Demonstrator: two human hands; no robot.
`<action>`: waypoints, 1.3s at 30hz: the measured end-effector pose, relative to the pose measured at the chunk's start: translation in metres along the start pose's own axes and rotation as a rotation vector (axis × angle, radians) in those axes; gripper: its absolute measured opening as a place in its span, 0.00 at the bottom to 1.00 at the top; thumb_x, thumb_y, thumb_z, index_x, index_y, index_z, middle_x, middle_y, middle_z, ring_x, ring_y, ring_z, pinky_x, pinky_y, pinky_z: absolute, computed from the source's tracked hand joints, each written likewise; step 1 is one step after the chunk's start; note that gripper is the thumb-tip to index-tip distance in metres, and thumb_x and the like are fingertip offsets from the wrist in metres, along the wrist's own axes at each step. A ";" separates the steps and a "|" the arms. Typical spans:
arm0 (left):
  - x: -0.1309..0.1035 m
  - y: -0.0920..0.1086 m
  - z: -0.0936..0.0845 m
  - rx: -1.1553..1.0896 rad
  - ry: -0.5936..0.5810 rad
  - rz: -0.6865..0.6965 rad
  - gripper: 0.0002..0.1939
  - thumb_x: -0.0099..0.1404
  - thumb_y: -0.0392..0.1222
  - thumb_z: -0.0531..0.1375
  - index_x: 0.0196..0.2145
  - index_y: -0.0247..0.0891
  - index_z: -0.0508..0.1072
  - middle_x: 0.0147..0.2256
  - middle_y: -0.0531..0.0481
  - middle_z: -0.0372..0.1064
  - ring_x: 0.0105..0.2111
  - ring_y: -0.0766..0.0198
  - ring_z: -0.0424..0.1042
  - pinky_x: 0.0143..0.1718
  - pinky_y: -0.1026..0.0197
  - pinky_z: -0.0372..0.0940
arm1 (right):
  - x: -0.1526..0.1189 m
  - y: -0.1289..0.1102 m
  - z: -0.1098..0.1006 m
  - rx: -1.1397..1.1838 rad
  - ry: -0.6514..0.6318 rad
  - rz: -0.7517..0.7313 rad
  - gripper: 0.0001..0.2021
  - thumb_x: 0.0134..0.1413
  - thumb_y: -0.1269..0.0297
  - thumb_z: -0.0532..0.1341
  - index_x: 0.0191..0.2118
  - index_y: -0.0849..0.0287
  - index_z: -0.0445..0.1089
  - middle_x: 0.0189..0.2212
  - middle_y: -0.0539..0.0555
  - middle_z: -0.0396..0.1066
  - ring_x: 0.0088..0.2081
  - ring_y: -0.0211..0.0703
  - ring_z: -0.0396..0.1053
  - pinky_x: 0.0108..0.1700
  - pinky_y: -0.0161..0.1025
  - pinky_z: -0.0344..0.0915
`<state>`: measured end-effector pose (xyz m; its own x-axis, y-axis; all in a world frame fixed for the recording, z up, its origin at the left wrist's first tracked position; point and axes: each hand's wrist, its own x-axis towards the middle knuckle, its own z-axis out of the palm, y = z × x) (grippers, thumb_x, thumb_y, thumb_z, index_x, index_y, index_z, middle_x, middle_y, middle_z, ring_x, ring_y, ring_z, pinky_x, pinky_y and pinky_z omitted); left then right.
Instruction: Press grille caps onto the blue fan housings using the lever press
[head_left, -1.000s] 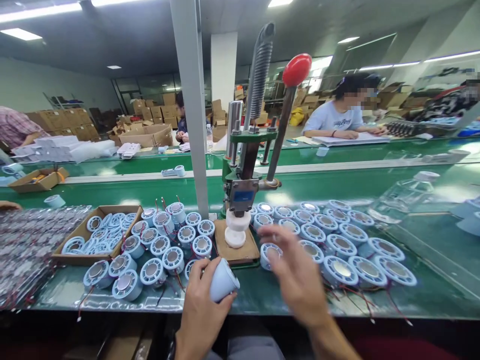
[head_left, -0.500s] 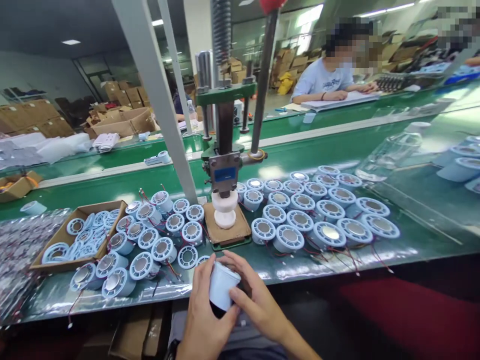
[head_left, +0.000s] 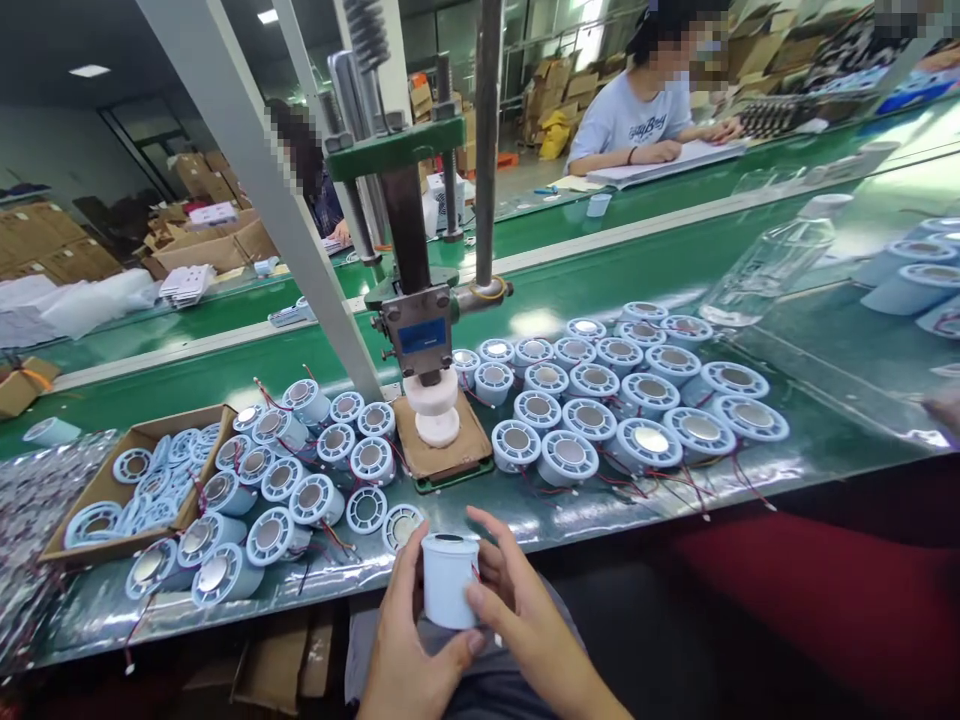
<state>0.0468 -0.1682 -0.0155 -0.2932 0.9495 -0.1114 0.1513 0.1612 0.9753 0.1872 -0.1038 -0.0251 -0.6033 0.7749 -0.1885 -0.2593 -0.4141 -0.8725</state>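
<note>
A light blue cup-shaped housing (head_left: 448,590) stands upright between my two hands, just off the table's front edge. A dark round patch shows on its top, and a bit of red wire is at its right side. My left hand (head_left: 409,635) is curved round the left side, its thumb near the base. With thumb and fingers, my right hand (head_left: 529,620) grips the right side. Beyond them are two flat slotted discs, one grey-centred disc (head_left: 367,510) and a paler disc (head_left: 403,527). Behind stands a hand press (head_left: 417,335), its white lower pad (head_left: 438,427) on a brown board.
Several wired blue housings (head_left: 592,380) stand right of the press, and more housings (head_left: 274,535) lie left. A cardboard box (head_left: 214,455) holds blue rings. A clear bottle (head_left: 772,260) lies tilted at the right. A co-worker (head_left: 630,120) sits across the green bench.
The blue housing has turned from tilted to upright in my hands. My right fingers have spread a little. The view has shifted, and a dark blurred shape appears at the right edge.
</note>
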 end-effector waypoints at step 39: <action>0.025 0.015 -0.028 0.005 0.013 0.082 0.25 0.73 0.53 0.51 0.61 0.39 0.68 0.56 0.41 0.71 0.56 0.53 0.69 0.57 0.52 0.64 | -0.024 0.029 -0.017 -0.054 -0.081 -0.125 0.47 0.50 0.45 0.68 0.70 0.53 0.48 0.62 0.63 0.61 0.61 0.55 0.65 0.63 0.46 0.61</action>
<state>0.0152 -0.1491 0.0014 -0.2920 0.9560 -0.0286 0.1800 0.0843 0.9800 0.2070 -0.1256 -0.0535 -0.6283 0.7768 -0.0417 -0.2965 -0.2887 -0.9104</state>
